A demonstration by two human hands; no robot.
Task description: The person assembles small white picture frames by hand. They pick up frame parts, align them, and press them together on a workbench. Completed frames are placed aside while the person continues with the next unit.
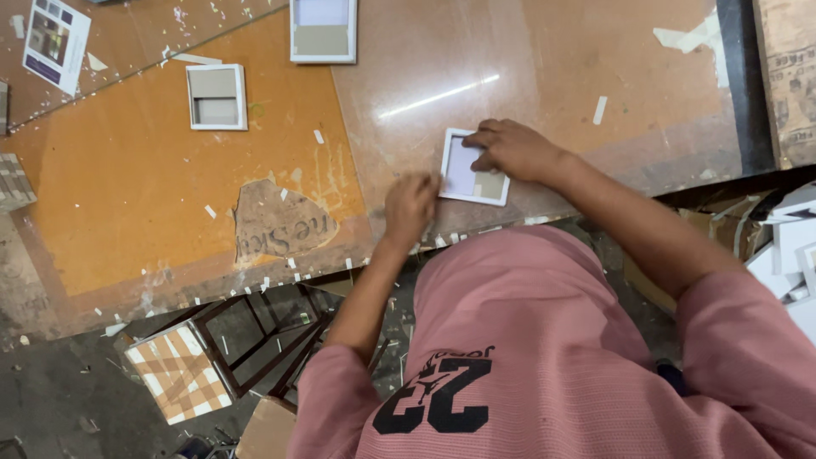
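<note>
Frame (pixel 474 167), small, white, flat, lies near counter (pixel 595 76) front edge. Pressed flat under right hand (pixel 510 149), fingers spread. Left hand (pixel 410 206) curled beside it, pinch not discernible. Judged light, rigid, slide-prone; best gripped by edges.

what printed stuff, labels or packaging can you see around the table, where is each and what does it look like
Printed leaflet: far left corner of the table, white rectangle with a small photo and a dark purple block.
Torn paper patch: stuck to the orange tabletop left of the left hand, brown and ragged with dark lettering.
Printed cardboard: right edge past the right hand, brown board with dark print.
No screens in view.
</note>
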